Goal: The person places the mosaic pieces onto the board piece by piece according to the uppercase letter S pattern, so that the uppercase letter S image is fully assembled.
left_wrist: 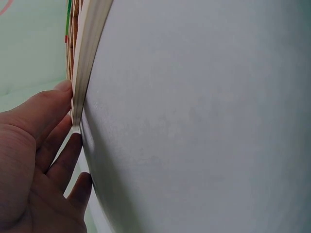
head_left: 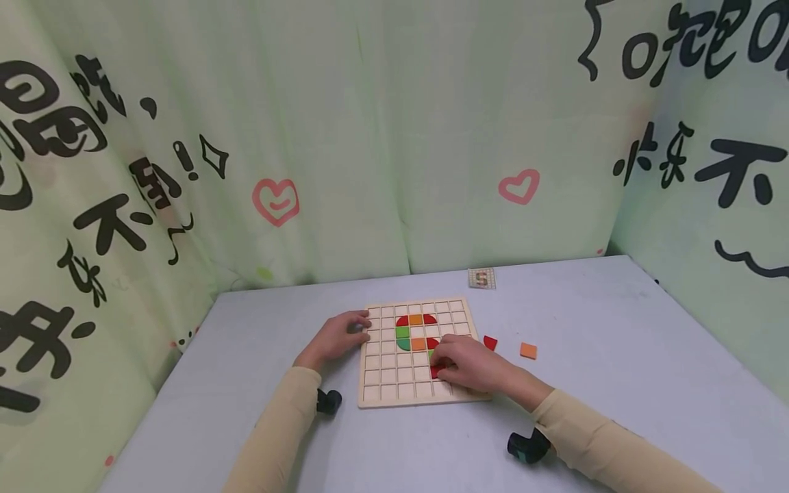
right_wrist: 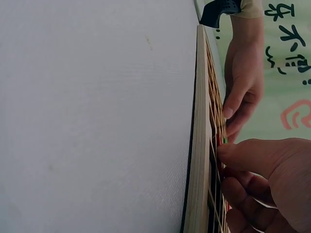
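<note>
A wooden grid board (head_left: 382, 376) lies on the table, with red, orange and green tiles set in some of its cells. My left hand (head_left: 335, 337) is at the board's left edge; in the left wrist view, its thumb (left_wrist: 51, 104) touches the rim and the other fingers extend beside it, fairly straight. Over the lower right part of the board, my right hand (head_left: 471, 363) has curled fingers and pinches a red tile (head_left: 436, 372). This hand partly covers a light green tile and some cells. In the right wrist view, the thumb (right_wrist: 248, 154) is low against the board.
Right of the board lie a loose red tile (head_left: 490, 343) and an orange square tile (head_left: 528, 350). A small pattern card (head_left: 481, 279) is near the table's back edge. Curtains with black writing stand behind and beside the table (head_left: 592, 315).
</note>
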Tool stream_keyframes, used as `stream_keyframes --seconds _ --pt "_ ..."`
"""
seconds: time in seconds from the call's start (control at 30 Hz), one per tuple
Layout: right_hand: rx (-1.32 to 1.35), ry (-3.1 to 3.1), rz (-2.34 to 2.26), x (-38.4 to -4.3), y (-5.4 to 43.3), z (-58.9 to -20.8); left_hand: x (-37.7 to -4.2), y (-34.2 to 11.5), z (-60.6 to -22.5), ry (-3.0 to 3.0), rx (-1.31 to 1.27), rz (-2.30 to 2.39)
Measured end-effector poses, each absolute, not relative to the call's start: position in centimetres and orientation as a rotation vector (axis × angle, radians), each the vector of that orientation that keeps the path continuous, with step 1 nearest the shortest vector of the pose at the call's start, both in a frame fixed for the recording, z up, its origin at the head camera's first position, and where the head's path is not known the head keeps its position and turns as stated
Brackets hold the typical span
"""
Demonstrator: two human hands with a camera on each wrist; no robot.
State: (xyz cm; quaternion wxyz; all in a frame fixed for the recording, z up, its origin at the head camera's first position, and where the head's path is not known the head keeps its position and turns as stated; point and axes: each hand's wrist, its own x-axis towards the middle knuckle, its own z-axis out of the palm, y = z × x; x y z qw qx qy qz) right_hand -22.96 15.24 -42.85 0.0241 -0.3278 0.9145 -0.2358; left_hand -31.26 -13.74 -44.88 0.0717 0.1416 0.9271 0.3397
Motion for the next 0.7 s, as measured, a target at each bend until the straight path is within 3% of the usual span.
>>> stream_keyframes --seconds 0.7 --pt "-0.957 2.861 -0.769 -22.61 15.65 -43.21 -31.05 -13.53 -44.95 2.784 0.412 0.999"
